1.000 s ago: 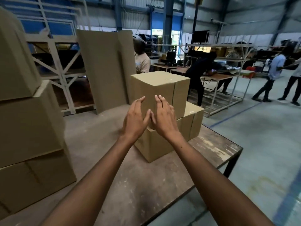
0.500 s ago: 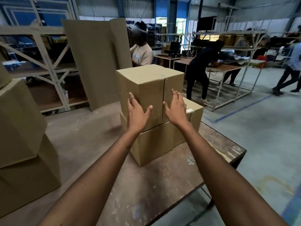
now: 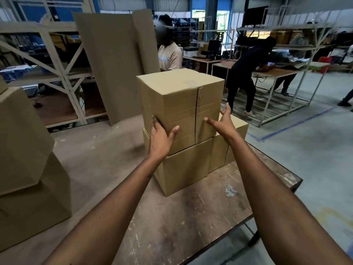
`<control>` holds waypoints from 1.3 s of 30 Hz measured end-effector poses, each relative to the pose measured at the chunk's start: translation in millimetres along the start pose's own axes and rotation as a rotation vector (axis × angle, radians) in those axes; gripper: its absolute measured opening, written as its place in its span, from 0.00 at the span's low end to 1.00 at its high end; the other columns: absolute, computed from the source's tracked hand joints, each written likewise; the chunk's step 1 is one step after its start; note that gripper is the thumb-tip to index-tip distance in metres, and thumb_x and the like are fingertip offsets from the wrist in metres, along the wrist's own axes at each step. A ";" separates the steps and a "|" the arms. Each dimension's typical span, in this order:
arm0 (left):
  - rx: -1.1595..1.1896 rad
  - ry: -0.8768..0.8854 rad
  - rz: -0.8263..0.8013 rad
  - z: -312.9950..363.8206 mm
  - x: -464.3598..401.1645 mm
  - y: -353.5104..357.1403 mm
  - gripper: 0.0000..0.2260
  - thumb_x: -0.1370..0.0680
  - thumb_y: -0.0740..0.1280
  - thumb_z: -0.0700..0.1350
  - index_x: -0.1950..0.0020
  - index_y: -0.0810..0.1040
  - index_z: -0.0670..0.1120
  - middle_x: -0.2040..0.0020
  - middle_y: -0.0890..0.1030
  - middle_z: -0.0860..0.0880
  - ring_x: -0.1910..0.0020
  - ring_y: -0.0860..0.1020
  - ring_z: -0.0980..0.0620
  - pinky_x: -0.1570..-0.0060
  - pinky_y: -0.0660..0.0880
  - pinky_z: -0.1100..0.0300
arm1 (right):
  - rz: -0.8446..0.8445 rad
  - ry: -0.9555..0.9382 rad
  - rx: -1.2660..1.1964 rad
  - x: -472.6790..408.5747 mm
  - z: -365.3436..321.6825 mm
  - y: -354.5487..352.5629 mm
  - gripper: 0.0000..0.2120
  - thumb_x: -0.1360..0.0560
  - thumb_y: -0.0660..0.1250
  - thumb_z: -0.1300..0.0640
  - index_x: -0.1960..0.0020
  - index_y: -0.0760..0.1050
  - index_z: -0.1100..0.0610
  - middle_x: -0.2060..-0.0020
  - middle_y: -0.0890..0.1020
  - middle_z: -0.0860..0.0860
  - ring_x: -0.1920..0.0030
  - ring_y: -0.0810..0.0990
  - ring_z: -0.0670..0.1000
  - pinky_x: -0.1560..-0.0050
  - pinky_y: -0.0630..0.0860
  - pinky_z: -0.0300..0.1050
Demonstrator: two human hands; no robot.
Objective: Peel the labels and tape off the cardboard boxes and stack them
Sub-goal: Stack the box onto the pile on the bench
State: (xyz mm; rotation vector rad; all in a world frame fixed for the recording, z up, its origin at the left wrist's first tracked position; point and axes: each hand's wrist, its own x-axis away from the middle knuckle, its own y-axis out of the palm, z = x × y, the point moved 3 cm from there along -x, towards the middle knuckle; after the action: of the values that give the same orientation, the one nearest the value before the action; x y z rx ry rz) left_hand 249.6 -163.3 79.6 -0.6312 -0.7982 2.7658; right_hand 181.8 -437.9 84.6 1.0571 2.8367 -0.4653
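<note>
A tall cardboard box [image 3: 172, 104] stands on a wider cardboard box [image 3: 187, 165] at the middle of a worn table [image 3: 172, 226]. My left hand [image 3: 162, 136] presses the tall box's lower left corner, with the fingers on the left face and the thumb on the near face. Over at the box's right lower edge is my right hand [image 3: 223, 125], fingers spread and straight; I cannot tell whether it touches the box. A third box [image 3: 238, 127] sits behind the lower one on the right.
A stack of larger cardboard boxes [image 3: 28, 150] fills the table's left side. An upright cardboard sheet [image 3: 118, 64] stands behind the table. The table's right edge drops to the concrete floor [image 3: 305, 169]. Several people work at metal racks [image 3: 286, 83] further back.
Both hands have slid apart from the middle of the tall box's near face to its left and right lower edges. The view has shifted closer to the boxes.
</note>
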 end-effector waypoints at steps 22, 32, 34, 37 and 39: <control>0.152 0.052 0.023 -75.2 99.4 -124.7 0.41 0.18 0.65 0.67 0.13 0.49 0.57 0.19 0.70 0.49 0.22 0.72 0.45 0.25 0.73 0.41 | 0.147 -0.391 -0.010 161.4 -27.2 81.6 0.42 0.27 0.83 0.54 0.19 0.64 0.52 0.30 0.68 0.46 0.27 0.74 0.53 0.25 0.75 0.57; 0.150 0.009 0.037 -157.9 223.1 -220.8 0.36 0.17 0.67 0.63 0.14 0.58 0.50 0.24 0.74 0.48 0.27 0.75 0.50 0.28 0.75 0.52 | 0.129 -0.271 -0.162 328.7 -28.3 166.2 0.34 0.19 0.75 0.53 0.20 0.61 0.46 0.27 0.68 0.44 0.27 0.73 0.49 0.30 0.80 0.54; 0.132 -0.046 0.045 -169.3 251.6 -236.9 0.37 0.19 0.67 0.63 0.16 0.62 0.45 0.27 0.76 0.47 0.29 0.76 0.50 0.32 0.75 0.59 | 0.111 -0.252 -0.180 355.7 -27.4 179.0 0.32 0.18 0.74 0.53 0.20 0.62 0.45 0.28 0.70 0.45 0.29 0.75 0.48 0.33 0.80 0.48; 0.071 -0.164 0.050 -196.7 299.4 -255.8 0.35 0.22 0.65 0.65 0.24 0.70 0.41 0.35 0.78 0.46 0.37 0.78 0.49 0.38 0.77 0.57 | 0.059 -0.232 -0.212 401.2 -21.8 195.6 0.27 0.17 0.73 0.52 0.24 0.63 0.44 0.29 0.73 0.51 0.31 0.76 0.48 0.38 0.79 0.37; 0.033 -0.252 0.026 -222.3 330.7 -265.4 0.29 0.23 0.64 0.66 0.37 0.76 0.43 0.41 0.80 0.45 0.43 0.80 0.47 0.41 0.80 0.49 | 0.027 -0.171 -0.216 428.9 -13.8 208.2 0.22 0.16 0.69 0.45 0.27 0.64 0.45 0.32 0.74 0.54 0.33 0.76 0.51 0.38 0.78 0.42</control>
State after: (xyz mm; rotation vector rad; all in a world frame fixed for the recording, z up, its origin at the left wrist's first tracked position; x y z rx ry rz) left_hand 73.0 259.3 -59.9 -0.2918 -0.7944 2.9137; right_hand -7.9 -15.9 -31.3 0.9638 2.6464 -0.2273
